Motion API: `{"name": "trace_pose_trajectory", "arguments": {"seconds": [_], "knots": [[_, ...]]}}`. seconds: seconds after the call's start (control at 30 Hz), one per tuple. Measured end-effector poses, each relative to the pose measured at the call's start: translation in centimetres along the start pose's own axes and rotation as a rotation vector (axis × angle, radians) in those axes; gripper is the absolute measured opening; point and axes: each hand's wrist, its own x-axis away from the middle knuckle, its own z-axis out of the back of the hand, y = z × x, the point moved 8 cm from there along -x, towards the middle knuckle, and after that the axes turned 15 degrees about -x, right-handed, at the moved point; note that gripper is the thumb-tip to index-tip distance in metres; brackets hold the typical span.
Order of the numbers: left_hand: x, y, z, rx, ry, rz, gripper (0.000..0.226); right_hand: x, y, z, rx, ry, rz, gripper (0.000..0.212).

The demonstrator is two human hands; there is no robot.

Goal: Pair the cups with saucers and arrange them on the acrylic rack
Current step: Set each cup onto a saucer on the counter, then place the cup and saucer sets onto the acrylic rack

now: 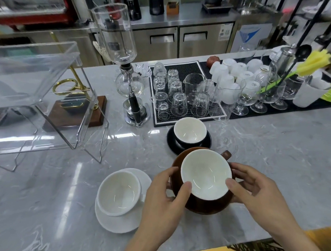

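Observation:
A brown cup [206, 178] with a white inside sits on a brown saucer [202, 207], both raised between my hands. My left hand [164, 197] grips the saucer's left edge, thumb near the cup's rim. My right hand [258, 187] grips the right side, thumb on the rim. A white cup [118, 193] sits on a white saucer [115, 220] to the left on the marble counter [275, 149]. A black cup [190, 131] stands on a black saucer [171, 142] behind. The clear acrylic rack [36, 96] stands at the far left with nothing on it.
A siphon coffee maker [129, 73] stands behind the cups. A black mat [185, 67] holds several upturned glasses and a glass pitcher [192, 86]. White cups and stemmed glasses crowd the back right. A brass dripper stand on a wooden base [101, 107] sits behind the rack.

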Motion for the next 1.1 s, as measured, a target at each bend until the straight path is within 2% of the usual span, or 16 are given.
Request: {"name": "trace_pose_trajectory", "arguments": {"seconds": [0.13, 0.37, 0.53, 0.73, 0.97, 1.1], "knots": [[-0.1, 1.2, 2.6, 0.037, 0.071, -0.024, 0.032, -0.5, -2.9, -1.8, 0.0, -0.032, 0.025, 0.046], [0.0, 3.2, 9.1, 0.063, 0.212, -0.037, 0.036, -1.4, -8.5, -6.6, -0.031, -0.106, 0.097, 0.037], [0.4, 5.0, 14.5, 0.11, 0.303, -0.058, 0.022, -1.9, -12.4, -10.7, -0.082, -0.193, 0.159, 0.035], [1.5, 7.5, 21.6, 0.133, 0.448, -0.106, 0.041, -2.5, -17.6, -16.7, -0.081, -0.334, 0.254, 0.044], [2.2, 8.5, 29.6, 0.144, 0.561, -0.123, 0.037, -2.8, -23.5, -24.2, -0.08, -0.488, 0.374, 0.041], [1.0, 8.1, 33.8, 0.165, 0.54, -0.077, 0.03, -3.6, -25.5, -28.8, -0.064, -0.55, 0.37, 0.04]]}}
